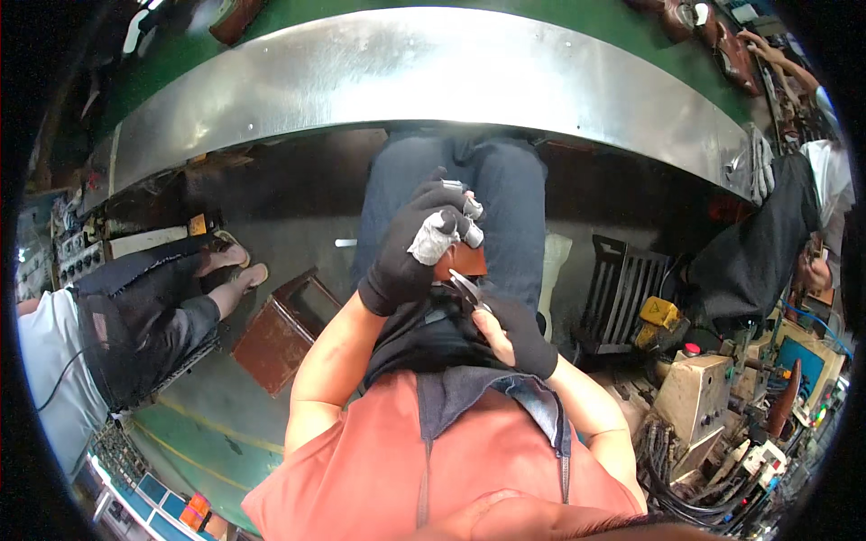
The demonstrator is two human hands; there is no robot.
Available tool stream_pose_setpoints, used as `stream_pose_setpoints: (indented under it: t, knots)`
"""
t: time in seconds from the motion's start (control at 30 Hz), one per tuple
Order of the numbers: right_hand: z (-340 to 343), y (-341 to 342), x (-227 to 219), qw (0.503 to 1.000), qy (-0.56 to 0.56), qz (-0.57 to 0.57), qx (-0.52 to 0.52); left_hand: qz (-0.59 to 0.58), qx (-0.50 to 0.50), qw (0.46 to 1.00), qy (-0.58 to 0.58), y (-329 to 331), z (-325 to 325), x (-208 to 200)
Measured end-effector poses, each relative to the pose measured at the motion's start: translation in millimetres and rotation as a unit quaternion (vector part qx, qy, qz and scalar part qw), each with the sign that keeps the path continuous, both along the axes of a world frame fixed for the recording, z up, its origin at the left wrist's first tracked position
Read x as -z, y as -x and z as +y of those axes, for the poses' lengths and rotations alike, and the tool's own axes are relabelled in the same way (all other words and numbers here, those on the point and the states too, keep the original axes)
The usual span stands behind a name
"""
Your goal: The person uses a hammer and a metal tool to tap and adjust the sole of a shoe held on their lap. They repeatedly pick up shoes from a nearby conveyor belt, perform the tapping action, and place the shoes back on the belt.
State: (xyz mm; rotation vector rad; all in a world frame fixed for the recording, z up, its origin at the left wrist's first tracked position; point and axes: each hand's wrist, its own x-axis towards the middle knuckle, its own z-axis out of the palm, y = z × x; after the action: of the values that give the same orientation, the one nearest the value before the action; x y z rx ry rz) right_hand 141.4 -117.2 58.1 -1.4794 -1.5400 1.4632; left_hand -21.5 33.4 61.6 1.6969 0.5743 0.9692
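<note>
One long steel panel (pixel 424 72) is stretching across the view. On its near side, below its middle, one brown piece (pixel 465 263) is lying above the person's two dark-trousered thighs (pixel 516 203). One black-gloved left hand (pixel 433 230), its tips wrapped pale, is curling its fingers onto that piece; how firmly, I cannot tell. One right hand (pixel 510 335), also gloved, is wrapping around one metal hand tool (pixel 466 288), whose end is sitting just beside the piece. Nearer than the panel, one brown stool (pixel 280 343) is standing left and one black slatted rack (pixel 622 293) right. Beyond the panel, one brown shoe-like item (pixel 236 20) is resting at left.
</note>
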Motion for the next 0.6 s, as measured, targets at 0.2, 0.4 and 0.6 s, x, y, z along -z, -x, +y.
stream_pose_setpoints:
  t: [0.2,0.4,0.6]
  knots:
    - [2.5,13.5,45.0,0.996,-0.044,-0.056,0.045,0.007,-0.02,1.0,0.02,-13.5,2.9,9.9]
    - [-27.2,9.9,88.7,0.993,-0.1,-0.043,-0.052,-0.124,0.052,0.977,0.165,8.8,-28.4,14.3]
    - [-45.5,-12.4,84.5,0.96,-0.199,-0.092,-0.172,-0.277,0.081,0.854,0.433,20.7,-69.2,167.6]
